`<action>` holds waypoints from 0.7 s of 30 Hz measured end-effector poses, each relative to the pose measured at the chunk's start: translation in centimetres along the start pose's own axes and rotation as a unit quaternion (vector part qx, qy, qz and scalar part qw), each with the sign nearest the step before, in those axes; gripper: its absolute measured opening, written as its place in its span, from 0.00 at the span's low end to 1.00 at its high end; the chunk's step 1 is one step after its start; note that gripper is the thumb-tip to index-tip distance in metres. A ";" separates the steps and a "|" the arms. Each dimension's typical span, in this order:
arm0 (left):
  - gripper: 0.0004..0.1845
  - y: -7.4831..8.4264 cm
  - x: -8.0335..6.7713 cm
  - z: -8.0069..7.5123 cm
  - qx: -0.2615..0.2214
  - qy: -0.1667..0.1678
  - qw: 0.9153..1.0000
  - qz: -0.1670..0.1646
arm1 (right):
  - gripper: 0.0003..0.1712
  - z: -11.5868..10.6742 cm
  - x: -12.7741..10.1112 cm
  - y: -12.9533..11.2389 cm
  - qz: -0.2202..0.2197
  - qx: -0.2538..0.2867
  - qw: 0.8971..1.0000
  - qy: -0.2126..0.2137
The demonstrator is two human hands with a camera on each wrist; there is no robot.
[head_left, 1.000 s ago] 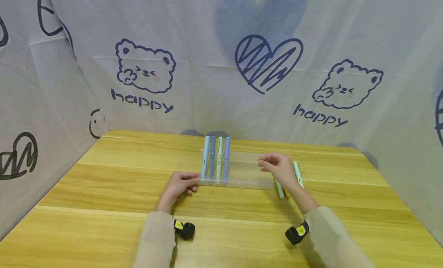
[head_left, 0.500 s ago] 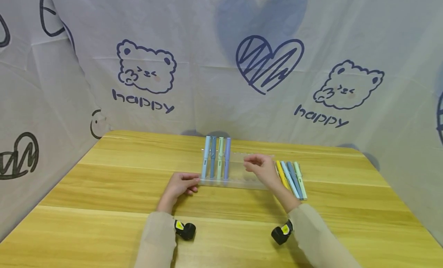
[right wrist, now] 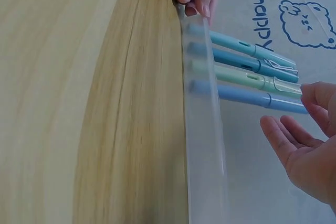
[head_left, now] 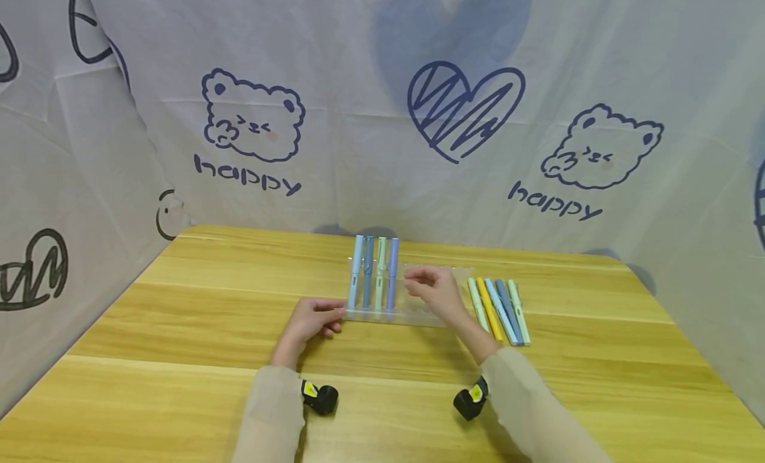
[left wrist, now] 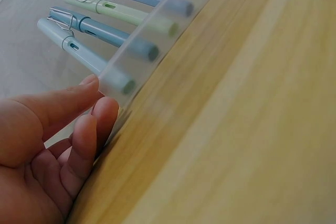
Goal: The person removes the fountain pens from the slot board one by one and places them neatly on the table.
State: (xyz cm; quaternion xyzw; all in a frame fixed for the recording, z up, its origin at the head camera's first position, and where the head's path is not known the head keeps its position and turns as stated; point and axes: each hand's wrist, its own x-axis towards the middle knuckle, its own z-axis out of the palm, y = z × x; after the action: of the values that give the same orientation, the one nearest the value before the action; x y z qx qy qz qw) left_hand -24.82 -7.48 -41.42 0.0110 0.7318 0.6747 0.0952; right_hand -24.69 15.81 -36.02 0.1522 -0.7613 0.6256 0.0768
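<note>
A clear plastic pen stand holds a light blue pen, a darker blue pen, a pale green pen and a purple-blue pen, leaning side by side in its left part. My left hand pinches the stand's left end, thumb on the front corner and fingertips curled below, as the left wrist view shows. Just right of the purple-blue pen is my right hand, thumb and fingers apart with nothing between them. In the right wrist view, the right hand overlaps the pens' cap ends.
Right of the stand, several pens lie on the wooden table: pale green, a yellow pen, light blue, darker blue and another green pen. A printed cloth hangs behind the table. Each wrist wears a small black camera.
My right hand has moved left along the stand, from near the loose pens toward the purple-blue pen, uncovering the loose pens. The left hand stays at the stand's end.
</note>
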 end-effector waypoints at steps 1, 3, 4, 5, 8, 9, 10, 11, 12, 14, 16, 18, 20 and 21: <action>0.15 0.0 0.0 0.0 0.001 0.001 1.000 -0.001 | 0.09 0.1 0.1 0.1 0.001 0.002 1.000 0.000; 0.15 0.1 -0.1 0.0 0.002 0.002 1.000 -0.002 | 0.09 0.4 0.2 0.2 -0.001 0.004 1.000 0.000; 0.15 0.1 -0.1 0.0 0.001 0.002 1.000 -0.001 | 0.08 0.5 0.3 0.5 -0.004 0.007 1.000 -0.001; 0.15 0.1 -0.2 0.0 -0.001 0.001 1.000 0.004 | 0.08 0.6 0.4 0.5 -0.006 0.006 1.000 -0.002; 0.14 -0.2 -0.2 -0.2 -0.011 -0.010 1.000 0.024 | 0.08 1.0 0.6 0.6 -0.009 0.003 1.000 -0.004; 0.14 -0.2 -0.2 -0.2 -0.014 -0.012 0.999 0.029 | 0.08 1.2 0.6 0.5 -0.009 0.000 1.000 -0.005; 0.13 -0.3 -0.2 -0.3 -0.016 -0.013 0.999 0.032 | 0.08 1.3 0.7 0.5 -0.008 -0.001 1.000 -0.006; 0.13 -0.3 -0.2 -0.3 -0.016 -0.014 0.999 0.035 | 0.08 1.4 0.7 0.5 -0.005 -0.003 1.000 -0.006; 0.13 -0.3 -0.2 -0.3 -0.015 -0.012 0.999 0.031 | 0.08 1.4 0.7 0.5 -0.002 -0.004 1.000 -0.007; 0.13 -0.3 -0.1 -0.2 -0.013 -0.009 1.000 0.024 | 0.08 1.5 0.7 0.5 0.003 -0.007 1.000 -0.006; 0.14 -0.1 -0.1 0.0 -0.002 0.003 1.000 0.005 | 0.08 1.6 0.8 0.5 0.008 -0.009 1.000 -0.005; 0.14 0.1 -0.2 0.1 -0.002 0.006 1.000 -0.002 | 0.08 1.6 0.8 0.5 0.011 -0.009 1.000 -0.003; 0.15 0.2 -0.2 0.1 -0.002 0.006 1.000 -0.004 | 0.08 1.7 0.8 0.6 0.012 -0.012 1.000 -0.001; 0.15 0.2 -0.2 0.1 -0.003 0.005 1.000 -0.004 | 0.08 1.7 0.8 0.6 0.012 -0.012 1.000 0.000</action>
State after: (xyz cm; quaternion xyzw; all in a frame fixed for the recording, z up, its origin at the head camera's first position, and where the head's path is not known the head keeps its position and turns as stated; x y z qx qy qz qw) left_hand -24.62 -7.39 -41.19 0.0046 0.7304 0.6764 0.0946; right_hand -25.57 14.14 -36.71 0.1421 -0.7707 0.6170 0.0715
